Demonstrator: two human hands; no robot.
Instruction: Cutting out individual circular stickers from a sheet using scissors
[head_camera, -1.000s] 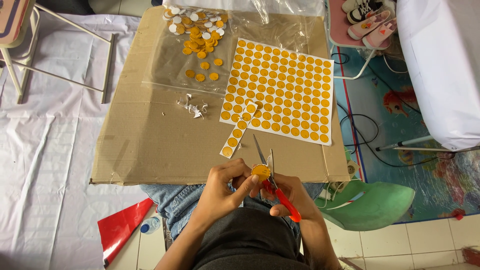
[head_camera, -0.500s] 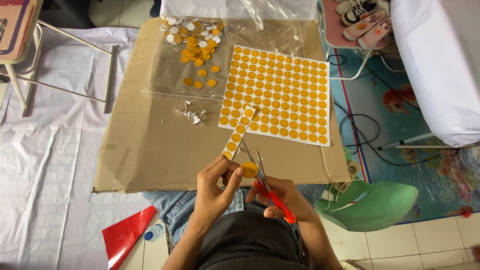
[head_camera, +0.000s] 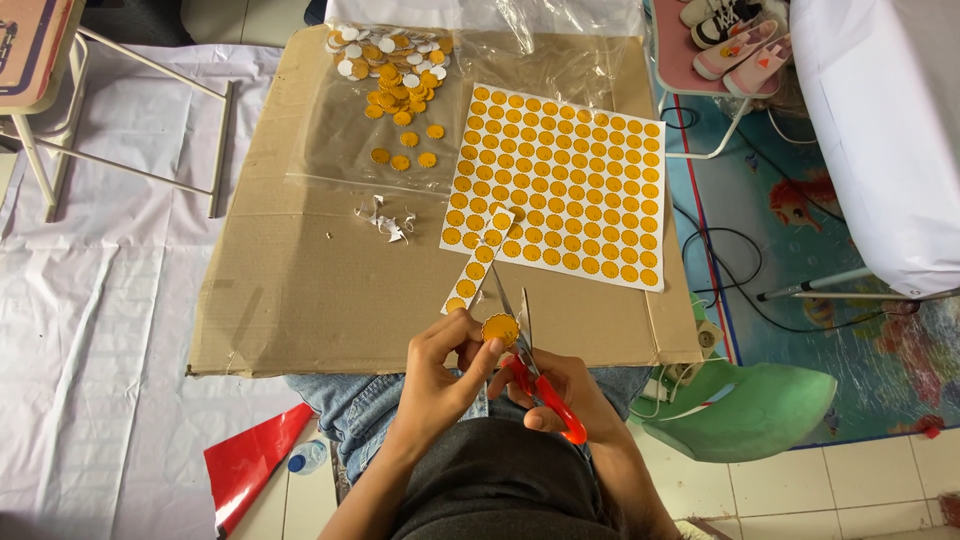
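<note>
Your left hand (head_camera: 445, 365) pinches a small round orange scalloped paper disc (head_camera: 501, 329) between its fingertips, just above the near edge of the flat brown cardboard sheet (head_camera: 300, 290). Your right hand (head_camera: 560, 390) is closed around the red-handled scissors (head_camera: 530, 365), blades parted beside the disc. The step in hand appears to be trimming the disc's edge. Next, rotate the disc steadily into the blades, keeping your fingertips clear. The white printed sheet of orange discs (head_camera: 570, 190) and a narrow cut strip (head_camera: 478, 265) lie ahead.
</note>
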